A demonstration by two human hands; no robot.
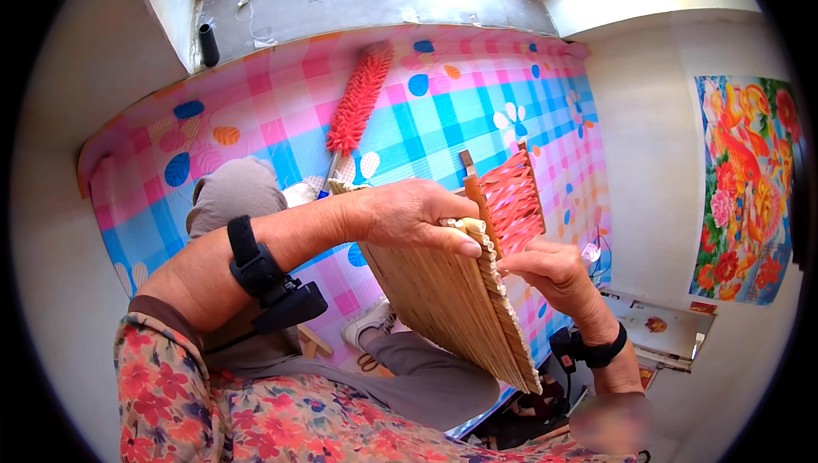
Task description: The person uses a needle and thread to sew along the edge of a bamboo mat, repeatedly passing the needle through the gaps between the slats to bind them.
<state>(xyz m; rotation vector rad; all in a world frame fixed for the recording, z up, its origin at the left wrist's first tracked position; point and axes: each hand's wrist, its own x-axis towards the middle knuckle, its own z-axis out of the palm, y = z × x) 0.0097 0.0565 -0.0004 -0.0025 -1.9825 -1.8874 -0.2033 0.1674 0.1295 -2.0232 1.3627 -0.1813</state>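
Note:
A stiff panel of tan stalks (443, 301), laid side by side, stands tilted over my lap. Along its right edge runs a pale, knobbly row of stalk ends or stitching. My left hand (413, 214) is clamped over the panel's upper corner, with the thumb lying on the near face and the fingers partly hidden behind. At the right edge my right hand (554, 271) is closed in a pinch beside the knobbly row; what its fingertips hold is too small to make out.
Beyond the panel stands a stool with wooden bars and a pink woven seat (511, 203). A red fluffy duster (362, 101) lies on the checked pink-and-blue sheet (452, 118). Scissors (367, 362) lie low by my shoe (368, 322). A floral poster (741, 190) hangs on the right wall.

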